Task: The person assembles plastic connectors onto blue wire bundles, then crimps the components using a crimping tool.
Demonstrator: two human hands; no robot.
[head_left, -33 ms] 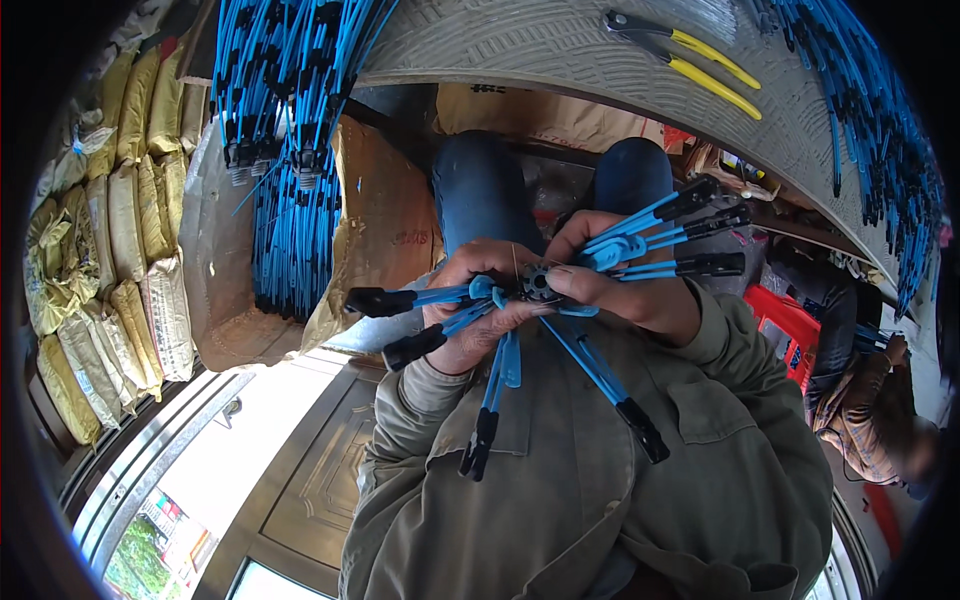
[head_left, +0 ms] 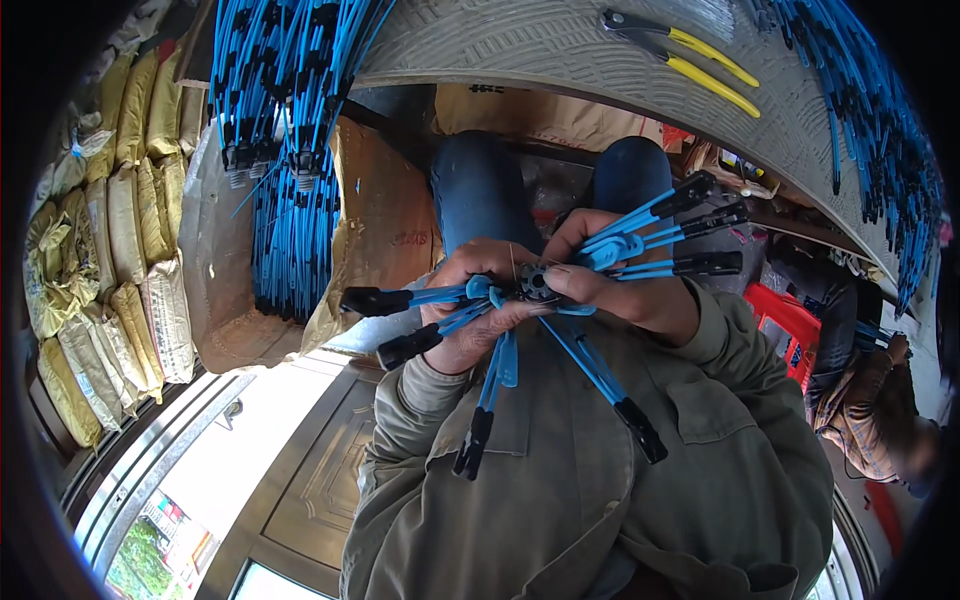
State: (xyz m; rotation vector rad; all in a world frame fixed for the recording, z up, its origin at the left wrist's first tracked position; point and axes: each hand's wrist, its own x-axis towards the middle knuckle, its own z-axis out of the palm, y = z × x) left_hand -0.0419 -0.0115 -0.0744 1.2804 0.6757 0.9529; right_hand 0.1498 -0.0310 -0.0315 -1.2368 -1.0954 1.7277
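In front of my chest I hold a small black round hub (head_left: 536,284) with notches around its rim. Blue rods (head_left: 590,362) with black ends radiate from around it in a fan. My left hand (head_left: 478,275) is closed on the hub's left side, with several blue rods sticking out past its fingers. The thumb of my right hand (head_left: 618,290) presses the hub's right edge while its fingers curl behind. More blue rods with black tips (head_left: 706,222) rise beyond that hand. How the rods join the hub is partly hidden by my fingers.
Pliers with yellow handles (head_left: 712,75) lie on the grey worktop (head_left: 530,45). Blue rod bundles hang at its left (head_left: 290,90) and right (head_left: 870,130). More rods fill an open sack-lined box (head_left: 225,250). Stacked sacks (head_left: 125,220) line the left; another person (head_left: 865,400) sits at right.
My hands stay on the hub in nearly the same place. The black rod ends on the left have shifted very slightly outward.
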